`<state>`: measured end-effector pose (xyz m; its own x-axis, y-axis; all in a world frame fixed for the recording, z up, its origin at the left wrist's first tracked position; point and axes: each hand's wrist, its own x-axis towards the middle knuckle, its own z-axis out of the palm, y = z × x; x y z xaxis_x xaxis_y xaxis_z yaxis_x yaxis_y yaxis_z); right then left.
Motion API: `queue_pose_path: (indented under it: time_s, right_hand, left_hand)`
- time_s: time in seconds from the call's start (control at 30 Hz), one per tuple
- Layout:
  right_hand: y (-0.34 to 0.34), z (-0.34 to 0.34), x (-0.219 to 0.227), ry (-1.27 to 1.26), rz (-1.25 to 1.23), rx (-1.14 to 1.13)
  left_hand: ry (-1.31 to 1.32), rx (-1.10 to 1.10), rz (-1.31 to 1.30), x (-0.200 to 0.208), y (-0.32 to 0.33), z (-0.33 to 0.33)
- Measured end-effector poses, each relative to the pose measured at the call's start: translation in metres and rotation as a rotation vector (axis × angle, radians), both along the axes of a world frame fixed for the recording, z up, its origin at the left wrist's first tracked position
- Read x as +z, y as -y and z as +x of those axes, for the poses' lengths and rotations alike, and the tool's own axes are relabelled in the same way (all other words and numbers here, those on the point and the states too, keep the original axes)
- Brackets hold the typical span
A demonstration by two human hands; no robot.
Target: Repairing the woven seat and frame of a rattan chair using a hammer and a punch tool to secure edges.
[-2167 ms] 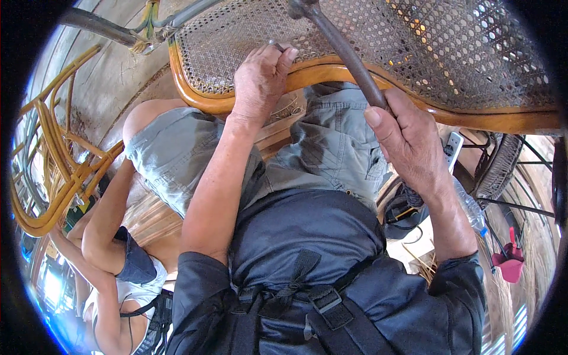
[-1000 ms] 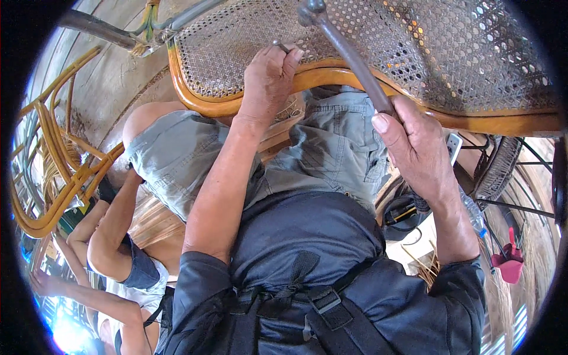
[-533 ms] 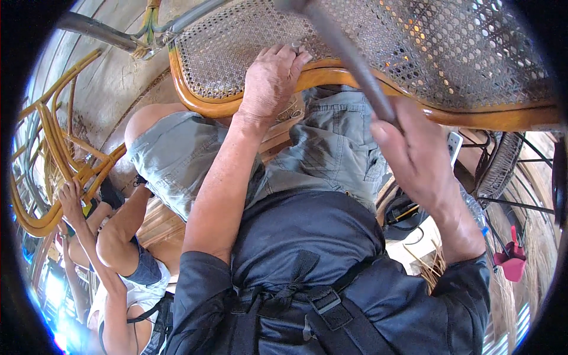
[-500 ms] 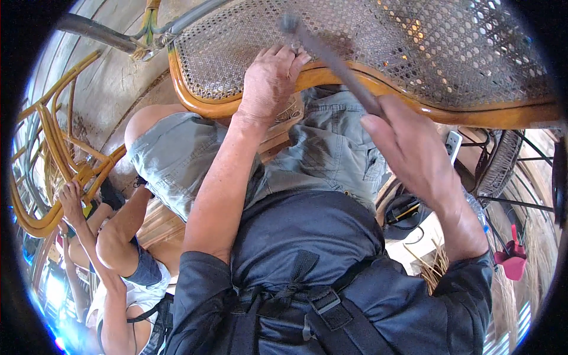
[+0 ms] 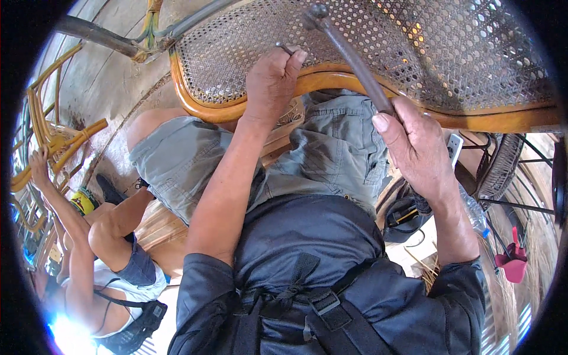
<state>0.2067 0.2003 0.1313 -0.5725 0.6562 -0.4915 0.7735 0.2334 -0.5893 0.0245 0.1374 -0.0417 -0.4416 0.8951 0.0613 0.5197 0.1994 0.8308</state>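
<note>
Dark metal shows at top centre of the frame, where the hammer (image 5: pixel 357 64) slants down to my right hand (image 5: pixel 416 147), right of centre. That hand is closed around the handle, thumb laid along its near side, fingers wrapped over the other; the forearm comes up from the lower right, leaning leftward. The hammer's head stands clear of the pin (image 5: pixel 284 48), above and right of it. My left hand (image 5: pixel 271 84), upper centre, is curled in a fist around that pin, back of the hand toward me, with only the pin's end poking past finger and thumb. The left forearm rises from below, tilted rightward. Beneath this fist runs the orange rim (image 5: pixel 220 112) of the cane panel (image 5: pixel 231 62), which fills the upper right.
</note>
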Motion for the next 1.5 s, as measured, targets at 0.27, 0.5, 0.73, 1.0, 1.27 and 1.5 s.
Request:
queue_pose_path:
  time_s: [0.27, 0.5, 0.73, 1.0, 1.27, 1.5]
  right_hand:
    - [-0.004, 0.001, -0.002, 0.022, 0.052, 0.066]
    - [0.000, -0.004, 0.014, 0.004, 0.050, 0.035]
    - [0.005, -0.008, 0.028, -0.114, 0.053, 0.055]
    - [0.002, 0.004, 0.001, 0.045, 0.072, 0.170]
    - [-0.006, 0.000, 0.001, 0.153, 0.090, 0.111]
    - [-0.006, 0.010, 0.004, 0.064, 0.007, -0.154]
  left_hand:
    - [-0.103, -0.081, -0.004, -0.002, -0.002, -0.001]
    - [-0.144, -0.067, 0.023, 0.001, -0.001, 0.000]
    - [-0.292, -0.141, 0.022, -0.002, 0.000, -0.004]
    - [-0.279, -0.168, 0.086, -0.004, -0.004, -0.002]
    - [-0.326, -0.179, -0.018, -0.002, -0.005, -0.003]
    - [0.087, -0.013, -0.010, 0.009, -0.009, 0.010]
